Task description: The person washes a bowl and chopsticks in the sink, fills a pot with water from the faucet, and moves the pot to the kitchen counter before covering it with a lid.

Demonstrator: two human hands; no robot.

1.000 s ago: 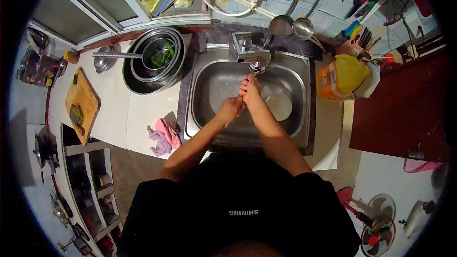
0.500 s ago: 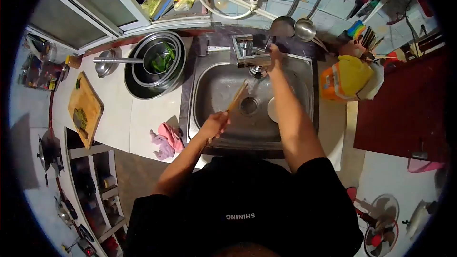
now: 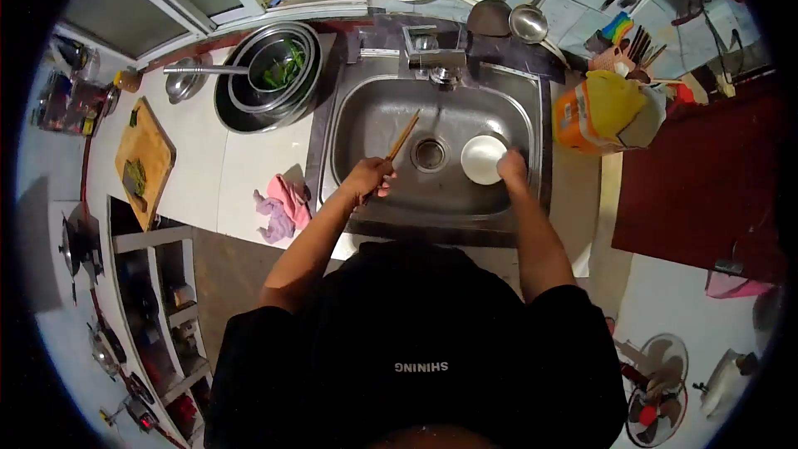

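Observation:
My left hand (image 3: 370, 180) is closed round a pair of wooden chopsticks (image 3: 404, 135), whose tips point up and away over the sink (image 3: 366, 129), left of the drain. At the right side of the basin is a white bowl (image 3: 484, 159), its round opening facing up. My right hand (image 3: 513, 169) grips the bowl's right rim, with the fingertips partly hidden. Beyond both hands, the metal faucet (image 3: 438, 59) stands at the sink's back edge.
Left of the sink are nested metal pots (image 3: 237, 87) with green vegetables (image 3: 284, 69), a cutting board (image 3: 152, 145) with chopped greens, and pink and purple cloths (image 3: 285, 204). An orange and yellow bag (image 3: 588, 120) stands at right. A ladle (image 3: 529, 23) hangs behind.
My right hand has left the faucet and come down to the white bowl's rim. My left hand still holds the chopsticks. The view has shifted slightly.

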